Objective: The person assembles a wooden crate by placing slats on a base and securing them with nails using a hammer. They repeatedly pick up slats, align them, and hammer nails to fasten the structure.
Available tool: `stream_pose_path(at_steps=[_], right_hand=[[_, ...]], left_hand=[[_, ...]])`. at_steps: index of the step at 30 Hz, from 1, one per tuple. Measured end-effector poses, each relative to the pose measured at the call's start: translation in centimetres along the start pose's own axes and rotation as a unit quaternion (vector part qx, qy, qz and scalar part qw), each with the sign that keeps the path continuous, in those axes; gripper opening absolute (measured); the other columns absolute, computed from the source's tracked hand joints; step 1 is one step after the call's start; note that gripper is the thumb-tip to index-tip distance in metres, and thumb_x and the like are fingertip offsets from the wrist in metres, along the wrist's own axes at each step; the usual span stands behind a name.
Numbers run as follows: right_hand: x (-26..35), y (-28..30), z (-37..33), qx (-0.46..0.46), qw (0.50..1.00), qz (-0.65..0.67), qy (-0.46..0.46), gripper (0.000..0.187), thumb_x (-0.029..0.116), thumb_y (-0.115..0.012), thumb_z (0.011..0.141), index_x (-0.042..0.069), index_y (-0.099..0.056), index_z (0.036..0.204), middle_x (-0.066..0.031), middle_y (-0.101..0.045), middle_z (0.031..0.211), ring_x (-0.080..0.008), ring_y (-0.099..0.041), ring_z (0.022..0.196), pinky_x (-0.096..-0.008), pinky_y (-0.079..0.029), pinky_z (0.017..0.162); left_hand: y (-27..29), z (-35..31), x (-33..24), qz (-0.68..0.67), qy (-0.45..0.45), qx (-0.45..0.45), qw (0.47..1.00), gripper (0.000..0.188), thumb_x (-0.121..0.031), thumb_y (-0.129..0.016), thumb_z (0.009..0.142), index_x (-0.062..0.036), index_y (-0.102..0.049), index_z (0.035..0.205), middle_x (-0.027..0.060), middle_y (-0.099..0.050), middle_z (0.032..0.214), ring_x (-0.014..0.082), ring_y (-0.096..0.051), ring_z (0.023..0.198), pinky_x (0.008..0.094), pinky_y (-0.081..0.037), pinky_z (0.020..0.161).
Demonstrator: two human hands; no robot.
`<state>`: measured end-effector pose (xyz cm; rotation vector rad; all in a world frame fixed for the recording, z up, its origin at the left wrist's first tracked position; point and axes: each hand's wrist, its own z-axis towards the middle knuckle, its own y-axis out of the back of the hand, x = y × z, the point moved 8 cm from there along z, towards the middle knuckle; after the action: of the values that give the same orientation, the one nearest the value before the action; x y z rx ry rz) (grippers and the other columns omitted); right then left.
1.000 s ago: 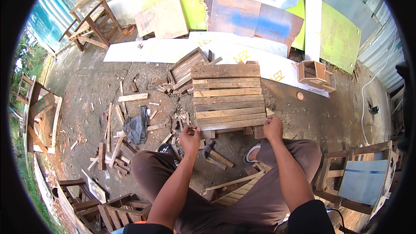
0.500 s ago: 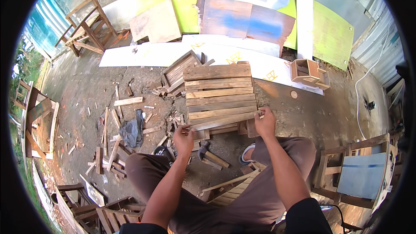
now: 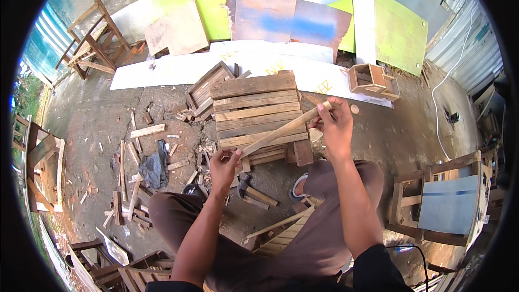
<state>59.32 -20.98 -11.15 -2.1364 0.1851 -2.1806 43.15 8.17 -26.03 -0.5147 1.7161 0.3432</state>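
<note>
A thin wooden slat [image 3: 282, 131] slants up to the right between my hands. My left hand [image 3: 224, 172] pinches its lower end, and my right hand [image 3: 336, 127] grips the upper end, fingers curled around it. Under and behind the slat stands a wooden piece of slatted furniture [image 3: 254, 85], its top made of parallel boards with narrow gaps. Part of its near edge is hidden by the slat. On the ground between my feet lies a hammer [image 3: 257, 193] with a wooden handle.
Wood offcuts [image 3: 147, 131] and a dark plastic bag [image 3: 154, 166] litter the ground at left. A slatted wooden frame [image 3: 208, 93] leans behind the furniture. Wooden chairs [image 3: 92, 48] stand around, and a small wooden box [image 3: 369, 79] sits at back right. Painted panels [image 3: 289, 19] line the back.
The slat has lifted off the near edge of the slatted top and tilted, its right end rising and moving away with my right hand. The view has shifted slightly right.
</note>
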Motion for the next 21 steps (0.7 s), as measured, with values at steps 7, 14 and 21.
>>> stream_pose_path(at_steps=[7,14,21], right_hand=[[3.7,-0.4,-0.4,0.008,0.998,0.067,-0.004,0.015,0.009,-0.073,0.100,-0.002,-0.066,0.109,-0.0040,-0.063,0.087,-0.0098,-0.059,0.070,-0.0276,-0.055,0.061],[5.1,-2.6,-0.6,0.063,0.996,0.058,0.009,0.016,0.009,-0.075,0.098,-0.001,-0.069,0.110,-0.0019,-0.064,0.085,-0.0087,-0.059,0.072,-0.0266,-0.055,0.059],[4.0,-7.3,-1.1,0.104,0.995,0.008,-0.001,0.031,0.008,-0.077,0.096,-0.003,-0.070,0.124,-0.0065,-0.071,0.093,-0.0076,-0.059,0.064,-0.0237,-0.052,0.055]], left_hand=[[-5.5,-1.1,-4.2,0.267,-0.128,0.119,0.948,0.028,-0.024,-0.080,0.096,0.0021,-0.075,0.105,0.0089,-0.072,0.089,0.0124,-0.066,0.073,0.0302,-0.054,0.069],[-10.1,-2.2,-5.7,0.167,-0.076,0.245,0.952,0.028,-0.023,-0.081,0.094,0.0000,-0.076,0.109,0.0074,-0.073,0.083,0.0124,-0.065,0.074,0.0314,-0.053,0.070],[-10.2,-2.2,-7.3,0.142,-0.074,0.246,0.956,0.021,-0.016,-0.079,0.097,0.0031,-0.075,0.105,0.0044,-0.074,0.084,0.0097,-0.065,0.072,0.0267,-0.053,0.067]])
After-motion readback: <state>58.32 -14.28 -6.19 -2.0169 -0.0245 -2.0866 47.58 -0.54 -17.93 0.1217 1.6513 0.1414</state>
